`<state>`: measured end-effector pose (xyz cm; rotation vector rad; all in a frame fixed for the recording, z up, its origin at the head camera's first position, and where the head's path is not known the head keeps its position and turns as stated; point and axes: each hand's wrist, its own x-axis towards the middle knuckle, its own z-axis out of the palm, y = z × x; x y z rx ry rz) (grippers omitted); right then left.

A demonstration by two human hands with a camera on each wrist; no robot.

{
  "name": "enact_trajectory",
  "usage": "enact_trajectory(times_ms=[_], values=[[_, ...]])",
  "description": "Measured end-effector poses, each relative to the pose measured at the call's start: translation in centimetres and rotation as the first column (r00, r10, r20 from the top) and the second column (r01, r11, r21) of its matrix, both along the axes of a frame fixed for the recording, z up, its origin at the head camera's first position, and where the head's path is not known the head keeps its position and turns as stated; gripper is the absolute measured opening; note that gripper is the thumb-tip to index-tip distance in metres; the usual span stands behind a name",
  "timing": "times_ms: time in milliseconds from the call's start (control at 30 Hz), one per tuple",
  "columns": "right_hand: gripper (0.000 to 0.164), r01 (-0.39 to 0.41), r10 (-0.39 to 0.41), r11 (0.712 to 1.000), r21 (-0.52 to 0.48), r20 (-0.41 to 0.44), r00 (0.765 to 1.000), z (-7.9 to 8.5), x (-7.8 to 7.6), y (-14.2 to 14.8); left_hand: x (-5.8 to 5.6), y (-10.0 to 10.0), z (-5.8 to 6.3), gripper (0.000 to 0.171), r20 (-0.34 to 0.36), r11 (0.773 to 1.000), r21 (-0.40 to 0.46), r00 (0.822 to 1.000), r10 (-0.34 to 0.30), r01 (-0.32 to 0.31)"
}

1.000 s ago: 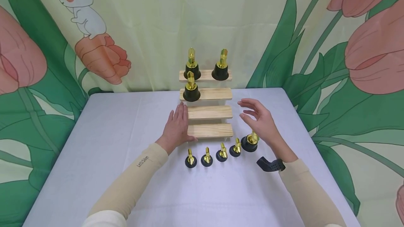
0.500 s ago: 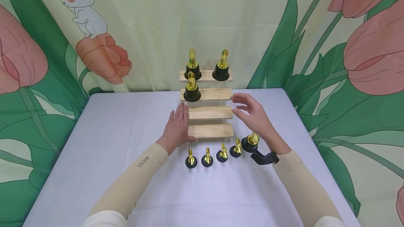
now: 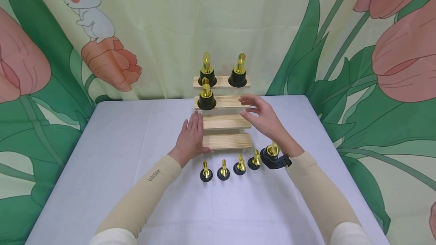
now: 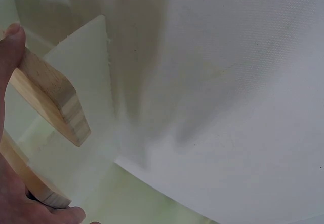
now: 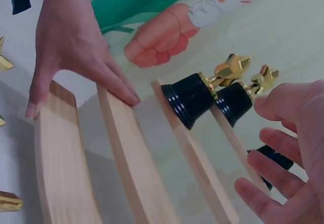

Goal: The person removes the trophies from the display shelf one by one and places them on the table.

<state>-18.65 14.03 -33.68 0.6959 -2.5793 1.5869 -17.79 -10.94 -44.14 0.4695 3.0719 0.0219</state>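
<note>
My left hand (image 3: 192, 137) lies with straight fingers along the left ends of the lower two boards of a stepped wooden display stand (image 3: 226, 141). In the right wrist view, that hand's thumb touches the lowest board (image 5: 63, 158) and its fingers rest on the second board (image 5: 132, 158). My right hand (image 3: 260, 114) hovers over the right end of the third board (image 3: 231, 101), fingers loosely bent, holding nothing. A star trophy (image 3: 206, 99) with a black base stands at that board's left end. Two more trophies, a left one (image 3: 207, 76) and a right one (image 3: 237, 76), stand on the top board.
Several small gold trophies (image 3: 206, 173) stand in a row on the white-covered table (image 3: 136, 143) before the stand. A larger trophy (image 3: 268, 153) stands at the row's right end, partly behind the right wrist's black strap (image 3: 281, 162). A printed curtain (image 3: 163, 29) hangs behind.
My right hand has moved left and slightly away from me, from beside the stand to over the third board's right end. The left hand stays in place.
</note>
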Motion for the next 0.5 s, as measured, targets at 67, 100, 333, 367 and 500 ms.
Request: enact_trajectory(times_ms=[67, 100, 333, 367, 500], values=[[0.047, -0.008, 0.008, 1.0, -0.001, -0.003, 1.0, 0.2, -0.1, -0.4, 0.1, 0.0, 0.0, 0.139, 0.004, 1.0, 0.003, 1.0, 0.002, -0.002], [0.047, -0.011, 0.011, 1.0, -0.001, -0.008, 1.0, 0.3, -0.2, -0.5, 0.1, 0.0, 0.0, 0.139, 0.009, 1.0, 0.004, 1.0, 0.004, -0.004], [0.045, -0.038, 0.037, 0.999, -0.02, -0.022, 0.999, 0.7, -1.0, -1.5, 0.0, -0.1, 0.1, 0.138, 0.007, 1.0, 0.014, 1.0, 0.001, -0.001], [0.045, -0.039, 0.038, 0.999, -0.02, -0.019, 0.999, 0.8, -1.1, -1.7, 0.0, -0.1, 0.1, 0.138, 0.011, 1.0, 0.012, 1.0, 0.001, -0.001], [0.044, -0.044, 0.044, 0.999, -0.027, -0.005, 0.999, 1.1, -1.6, -2.4, -0.1, -0.1, 0.0, 0.138, 0.009, 1.0, 0.013, 1.0, 0.001, -0.001]])
